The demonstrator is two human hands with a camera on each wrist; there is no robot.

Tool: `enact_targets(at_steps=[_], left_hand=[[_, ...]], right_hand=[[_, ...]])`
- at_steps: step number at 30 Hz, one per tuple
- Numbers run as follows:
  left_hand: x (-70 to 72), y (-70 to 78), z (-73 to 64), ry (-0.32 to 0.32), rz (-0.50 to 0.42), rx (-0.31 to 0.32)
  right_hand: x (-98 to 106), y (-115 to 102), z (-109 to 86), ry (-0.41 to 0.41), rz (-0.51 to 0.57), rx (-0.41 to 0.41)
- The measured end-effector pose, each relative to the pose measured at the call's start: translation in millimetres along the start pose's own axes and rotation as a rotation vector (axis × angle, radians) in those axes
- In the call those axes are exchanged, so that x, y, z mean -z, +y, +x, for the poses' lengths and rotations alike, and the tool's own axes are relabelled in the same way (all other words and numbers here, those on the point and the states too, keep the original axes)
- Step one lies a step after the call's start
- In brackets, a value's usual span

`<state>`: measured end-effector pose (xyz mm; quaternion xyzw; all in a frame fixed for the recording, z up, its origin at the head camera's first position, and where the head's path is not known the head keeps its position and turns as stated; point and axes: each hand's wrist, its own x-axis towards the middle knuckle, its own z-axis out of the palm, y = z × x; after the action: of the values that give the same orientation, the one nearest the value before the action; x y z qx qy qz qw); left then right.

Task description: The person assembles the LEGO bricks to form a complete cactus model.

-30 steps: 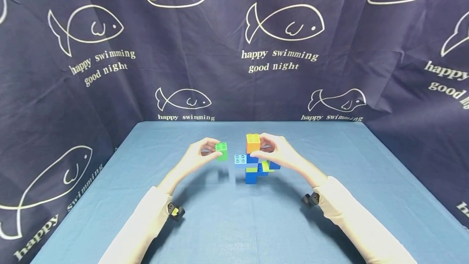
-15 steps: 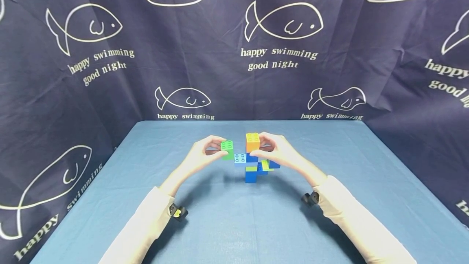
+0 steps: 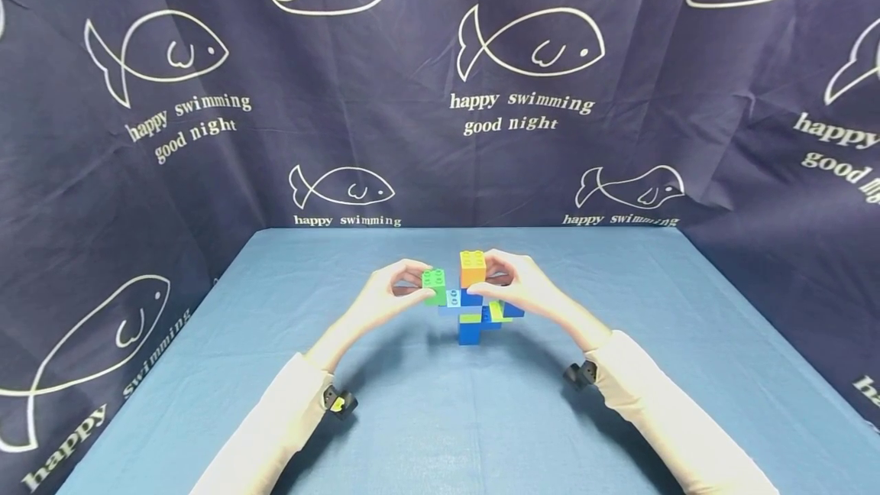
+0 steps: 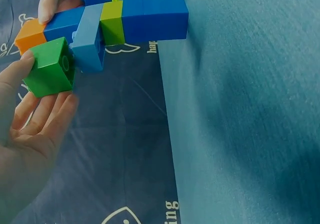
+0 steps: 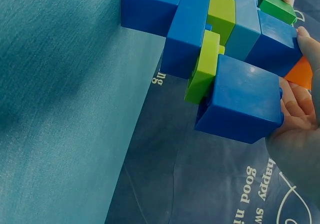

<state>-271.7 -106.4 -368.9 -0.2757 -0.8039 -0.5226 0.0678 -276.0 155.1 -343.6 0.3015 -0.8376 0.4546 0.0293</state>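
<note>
My left hand (image 3: 389, 294) pinches a green brick (image 3: 434, 286) between thumb and fingers. That brick sits at the left end of a light blue brick (image 4: 90, 39), slightly tilted, its hollow underside partly showing in the left wrist view. Whether the two touch, I cannot tell. My right hand (image 3: 524, 281) grips the upper part of the brick build, around the orange brick (image 3: 472, 270) and the blue brick (image 4: 64, 23) under it. Below come a lime brick (image 4: 112, 23) and blue bricks (image 4: 155, 18). A side arm carries a lime plate (image 5: 202, 67) and a large blue brick (image 5: 245, 99).
A blue cloth-covered table (image 3: 440, 418) lies beneath the build. Behind it hangs a dark navy curtain (image 3: 426, 128) with white fish drawings and lettering. Small black cameras sit on the left wrist (image 3: 340, 402) and the right wrist (image 3: 580, 375).
My left hand has carried the green brick rightward, from beside the build to over the light blue brick's left end. The right hand and the build have stayed nearly still.
</note>
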Motion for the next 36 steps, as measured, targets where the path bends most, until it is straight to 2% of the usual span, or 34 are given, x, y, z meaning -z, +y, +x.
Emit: enact_targets(at_steps=[15, 24, 32, 36], left_hand=[[-2.8, 0.3, 2.4, -0.025, -0.001, -0.017], [-4.5, 1.0, 3.3, -0.029, -0.012, 0.004], [-1.3, 33.9, -4.6, -0.037, -0.027, 0.008], [-1.7, 39.6, -5.1, -0.036, -0.034, 0.013]], right_hand=[[-1.3, 0.2, -0.1, 0.004, 0.002, -0.011], [-2.4, 0.7, -0.5, 0.004, 0.007, -0.003], [-1.7, 0.7, -0.5, 0.002, 0.014, 0.005], [-0.9, 0.4, -0.9, 0.001, 0.016, 0.009]])
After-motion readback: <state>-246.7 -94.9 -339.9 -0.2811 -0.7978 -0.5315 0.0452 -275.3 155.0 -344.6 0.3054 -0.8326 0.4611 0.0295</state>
